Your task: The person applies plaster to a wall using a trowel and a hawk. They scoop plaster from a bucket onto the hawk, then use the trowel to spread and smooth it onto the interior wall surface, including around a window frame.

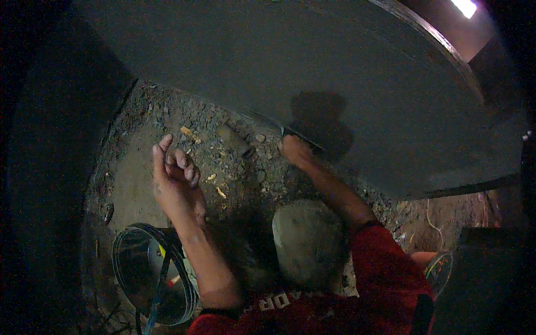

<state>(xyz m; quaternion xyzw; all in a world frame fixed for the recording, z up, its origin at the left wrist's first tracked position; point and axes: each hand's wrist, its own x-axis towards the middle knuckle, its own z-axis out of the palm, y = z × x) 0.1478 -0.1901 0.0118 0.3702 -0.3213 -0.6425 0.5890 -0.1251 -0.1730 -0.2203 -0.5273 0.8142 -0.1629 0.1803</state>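
Observation:
My right hand (295,149) is closed round a trowel (306,139). The trowel's thin flat blade shows nearly edge-on, against or very close to the lower part of a smooth grey wall surface (223,61). How the fingers wrap its handle is hidden. My left hand (177,170) is raised over the ground to the left, palm turned up and inward. Its fingers are loosely bent and apart, with nothing visible in them. Greyish smears mark its fingertips.
Rubble and pale chips (212,151) cover the ground along the wall's foot. A dark bucket (117,262) stands by my left forearm, with something yellow inside. My bent knee (307,240) rises between my arms. At right lies a round-rimmed container (446,268). A bright light (464,6) shines top right.

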